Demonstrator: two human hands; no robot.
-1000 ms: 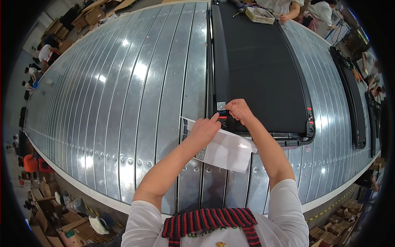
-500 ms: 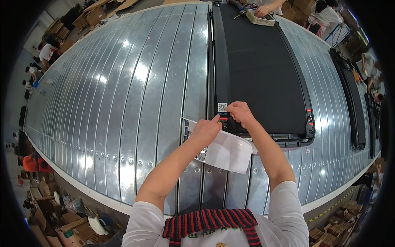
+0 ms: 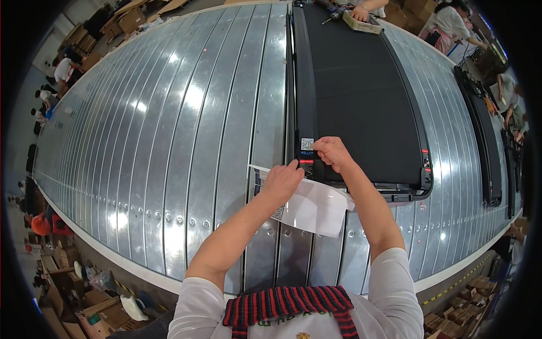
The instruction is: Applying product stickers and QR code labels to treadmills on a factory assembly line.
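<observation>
A black treadmill deck [image 3: 364,107] lies on the metal-slatted table, its dark side rail [image 3: 305,85] running away from me. Near the rail's close end is a white square-code sticker [image 3: 307,144] with a blue-lettered strip below it. My right hand [image 3: 333,152] pinches at the right edge of this sticker. Just below, my left hand [image 3: 284,179] has its index fingertip at a red-and-black label [image 3: 305,164] on the rail. Under the left palm a curved white sticker sheet [image 3: 316,209] is gripped, with printed stickers at its left side; the fingers around it are partly hidden.
A co-worker's hand [image 3: 364,8] reaches into a small parts box [image 3: 361,24] on the deck's far end, beside a power tool [image 3: 331,17]. Another dark frame [image 3: 477,135] lies to the right. Cardboard boxes [image 3: 113,311] stand on the floor beyond the table's near edge.
My right hand has shifted very slightly at the sticker, and my left fingertip has drawn back a little, showing more of the lettered strip. The co-worker's box has moved slightly right.
</observation>
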